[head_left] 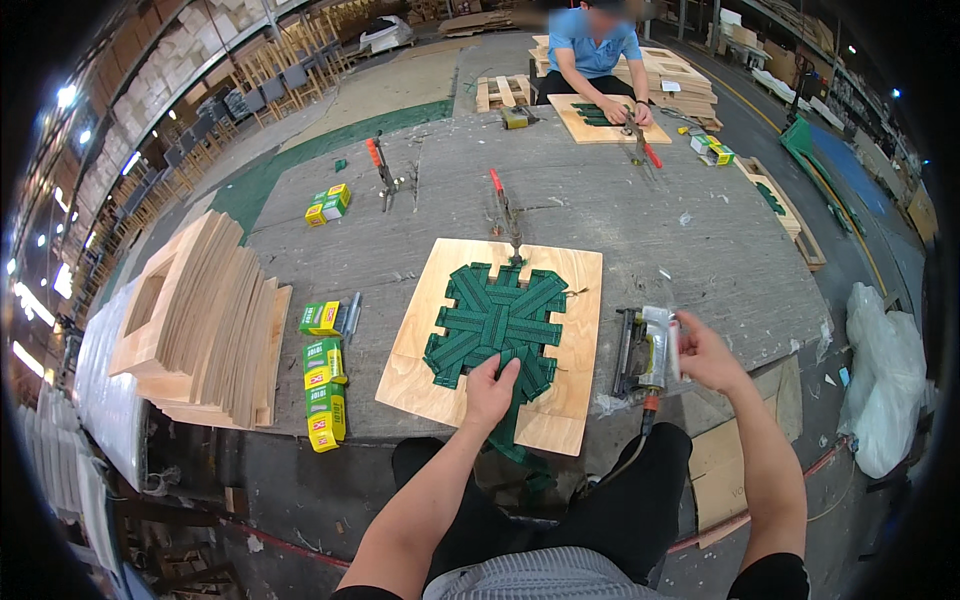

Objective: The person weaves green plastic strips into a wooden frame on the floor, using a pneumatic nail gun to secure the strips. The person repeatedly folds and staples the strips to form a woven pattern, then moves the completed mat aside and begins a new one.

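Observation:
A pale wooden panel [408,350] lies before me, with green webbing straps [497,318] crossing over its middle. My left hand [490,392] is closed at the near edge of this webbing, thumb and fingers pressed on a green strap. The strap's loose tail [515,445] hangs past the panel's front edge toward my lap. To the right of the panel, a pneumatic staple gun [655,345] with a hose rests on the table. My right hand [708,355] has its fingers around the gun's white handle; part of the grip is hidden. Behind the panel's top edge stands a red-handled toggle clamp [508,215].
Wooden frames [200,330] are stacked at the left. Staple boxes [324,390] line the panel's left side. Another red-handled clamp [382,170] stands farther back. Across the table, a co-worker [595,60] handles a similar panel. A plastic bag [885,380] is at the right.

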Available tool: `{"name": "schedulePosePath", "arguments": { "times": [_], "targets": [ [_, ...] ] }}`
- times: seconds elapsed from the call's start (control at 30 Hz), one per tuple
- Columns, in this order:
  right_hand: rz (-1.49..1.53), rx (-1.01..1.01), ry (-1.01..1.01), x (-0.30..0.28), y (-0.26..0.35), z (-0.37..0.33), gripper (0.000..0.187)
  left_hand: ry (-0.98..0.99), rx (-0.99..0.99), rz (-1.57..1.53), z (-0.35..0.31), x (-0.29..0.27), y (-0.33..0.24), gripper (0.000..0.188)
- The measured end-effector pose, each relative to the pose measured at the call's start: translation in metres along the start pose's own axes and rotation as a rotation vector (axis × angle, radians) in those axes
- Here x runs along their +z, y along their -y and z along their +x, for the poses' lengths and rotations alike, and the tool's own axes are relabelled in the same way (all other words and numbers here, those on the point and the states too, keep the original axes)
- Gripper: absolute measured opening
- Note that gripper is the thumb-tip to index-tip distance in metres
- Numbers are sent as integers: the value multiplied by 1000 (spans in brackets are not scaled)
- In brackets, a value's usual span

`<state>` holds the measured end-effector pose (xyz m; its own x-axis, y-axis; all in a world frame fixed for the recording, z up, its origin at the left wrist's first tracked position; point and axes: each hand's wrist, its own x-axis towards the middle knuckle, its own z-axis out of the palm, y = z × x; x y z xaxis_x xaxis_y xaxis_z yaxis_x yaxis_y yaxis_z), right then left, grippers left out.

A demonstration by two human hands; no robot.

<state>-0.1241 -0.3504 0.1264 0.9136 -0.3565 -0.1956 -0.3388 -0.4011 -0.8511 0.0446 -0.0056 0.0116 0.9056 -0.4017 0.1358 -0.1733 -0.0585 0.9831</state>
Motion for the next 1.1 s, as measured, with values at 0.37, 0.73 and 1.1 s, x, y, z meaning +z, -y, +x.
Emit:
{"name": "schedulePosePath", "arguments": {
  "times": [0.37, 0.73, 1.1],
  "targets": [
    [-1203, -684, 413, 65, 46, 54, 49, 126, -356, -473, 13, -17, -7, 22],
    [-1108, -905, 686, 96, 39, 101, 43, 246, -456, -519, 14, -32, -14, 25],
    [-1002, -911, 749, 118, 48, 99, 33, 163, -463, -542, 16, -36, -13, 26]
  ]
}}
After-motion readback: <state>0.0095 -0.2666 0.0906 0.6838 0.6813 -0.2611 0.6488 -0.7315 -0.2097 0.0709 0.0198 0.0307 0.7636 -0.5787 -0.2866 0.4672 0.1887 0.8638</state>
